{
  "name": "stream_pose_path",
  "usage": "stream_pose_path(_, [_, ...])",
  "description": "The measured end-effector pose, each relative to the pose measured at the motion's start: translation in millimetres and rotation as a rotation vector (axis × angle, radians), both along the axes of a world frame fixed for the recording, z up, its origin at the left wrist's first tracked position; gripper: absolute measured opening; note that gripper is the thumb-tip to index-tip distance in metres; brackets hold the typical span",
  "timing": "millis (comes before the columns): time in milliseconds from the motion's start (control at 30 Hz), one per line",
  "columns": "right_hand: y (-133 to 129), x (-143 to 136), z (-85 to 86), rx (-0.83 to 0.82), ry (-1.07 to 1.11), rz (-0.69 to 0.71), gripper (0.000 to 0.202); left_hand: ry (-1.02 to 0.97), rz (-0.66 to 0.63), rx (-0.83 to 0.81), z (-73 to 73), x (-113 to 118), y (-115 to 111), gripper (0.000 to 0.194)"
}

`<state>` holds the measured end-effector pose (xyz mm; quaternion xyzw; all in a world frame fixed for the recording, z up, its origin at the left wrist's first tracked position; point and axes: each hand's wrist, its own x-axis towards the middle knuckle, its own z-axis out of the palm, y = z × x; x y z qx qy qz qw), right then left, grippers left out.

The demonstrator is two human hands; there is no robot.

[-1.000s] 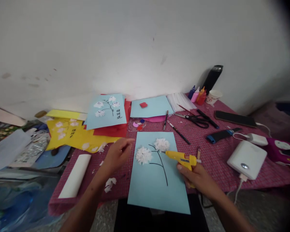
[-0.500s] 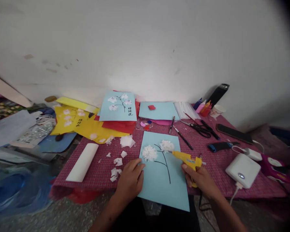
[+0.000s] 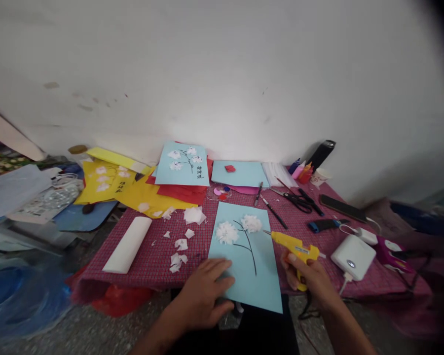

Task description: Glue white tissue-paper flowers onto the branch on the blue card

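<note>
A light blue sheet of paper (image 3: 244, 283) lies at the table's front edge, with a drawn black stem and two white crumpled-paper flowers. The left flower (image 3: 227, 232) sits beside the stem, the right flower (image 3: 251, 223) near its top. My left hand (image 3: 209, 291) rests on the sheet's lower left edge with its fingers spread. In my right hand (image 3: 307, 273) is a yellow hot glue gun (image 3: 290, 242), gripped by its handle. Its nozzle points left, just right of the right flower and apart from it.
White paper scraps (image 3: 177, 261) and a white paper roll (image 3: 129, 245) lie to the left. Behind stands a finished flower card (image 3: 181, 170) on coloured sheets. Scissors (image 3: 298, 201), a pen (image 3: 274, 213), a blue-handled cutter (image 3: 323, 225) and a white power bank (image 3: 353, 256) lie on the right.
The glue gun has moved right, its nozzle away from the right flower. My left hand has shifted down and its fingers have stretched further over the sheet. The view has shifted slightly.
</note>
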<state>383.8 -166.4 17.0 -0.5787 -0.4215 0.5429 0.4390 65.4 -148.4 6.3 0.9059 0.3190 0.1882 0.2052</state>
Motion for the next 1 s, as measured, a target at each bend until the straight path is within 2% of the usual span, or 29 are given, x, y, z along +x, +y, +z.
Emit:
stream_pose_path(67, [-11.1, -0.1, 5.7, 0.007, 0.023, -0.002, 0.037, 0.072, -0.061, -0.033, 3.4, 0.6, -6.1, 0.066])
stream_pose_path(133, [-17.7, 0.1, 6.6, 0.016, 0.032, -0.012, 0.036, 0.123, -0.069, -0.04, 2.7, 2.6, -9.5, 0.075])
stream_pose_path(300, [-5.2, 4.2, -0.3, 0.024, 0.077, -0.014, 0.035, 0.157, -0.035, -0.012, -5.7, 8.5, -11.8, 0.081])
stream_pose_path(400, [15.0, 9.6, 0.1, 0.11, 0.251, -0.12, 0.028, 0.146, -0.013, 0.007, -7.5, 12.2, -10.0, 0.076])
stream_pose_path(533, [36.8, 20.6, 5.2, 0.221, 0.355, -0.255, 0.028, 0.163, 0.014, 0.036, -6.8, 18.5, -7.0, 0.067])
stream_pose_path(667, [40.6, 30.1, 5.6, 0.248, 0.429, -0.307, 0.026, 0.169, 0.031, 0.061, -3.7, 20.9, -11.4, 0.053])
stream_pose_path(767, [34.7, 30.0, -0.1, 0.219, 0.498, -0.295, 0.023, 0.127, 0.027, 0.094, 5.7, 17.9, -7.0, 0.044])
stream_pose_path(867, [29.2, 25.5, -7.6, 0.203, 0.483, -0.266, 0.024, 0.078, 0.089, 0.165, 22.3, 16.7, 27.9, 0.032])
stream_pose_path(1000, [26.8, 24.0, -14.1, 0.225, 0.471, -0.257, 0.023, 0.102, 0.214, 0.192, 41.5, 32.8, 120.6, 0.033])
